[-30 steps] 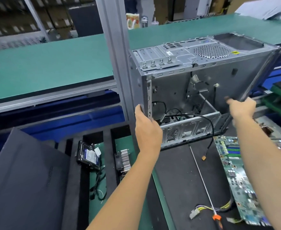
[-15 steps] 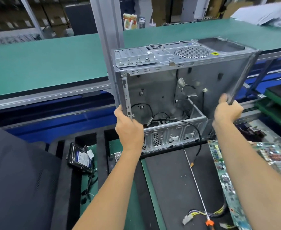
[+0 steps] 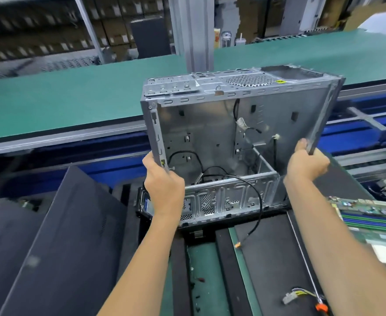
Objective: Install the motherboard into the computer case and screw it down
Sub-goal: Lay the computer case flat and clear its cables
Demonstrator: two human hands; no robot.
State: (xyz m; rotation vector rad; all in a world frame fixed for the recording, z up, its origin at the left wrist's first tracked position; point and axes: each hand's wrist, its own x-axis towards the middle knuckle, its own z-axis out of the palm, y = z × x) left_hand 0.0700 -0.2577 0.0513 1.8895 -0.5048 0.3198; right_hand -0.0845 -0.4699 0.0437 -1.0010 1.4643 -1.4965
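**Hands Held the Open Case Up by Its Thin Edges**

Left hand (image 3: 163,184) gripped the left front edge of the computer case (image 3: 210,137). The right hand (image 3: 307,164) gripped its right edge. The case looked lifted, open side facing the person. The motherboard (image 3: 374,221) lay on the bench at the right, not yet inside.

The thin metal edges could slip or pinch fingers. The loose black cable (image 3: 257,201) hung out and could snag. If the case dropped, it might hit the hard drive (image 3: 145,205) just below the left hand.
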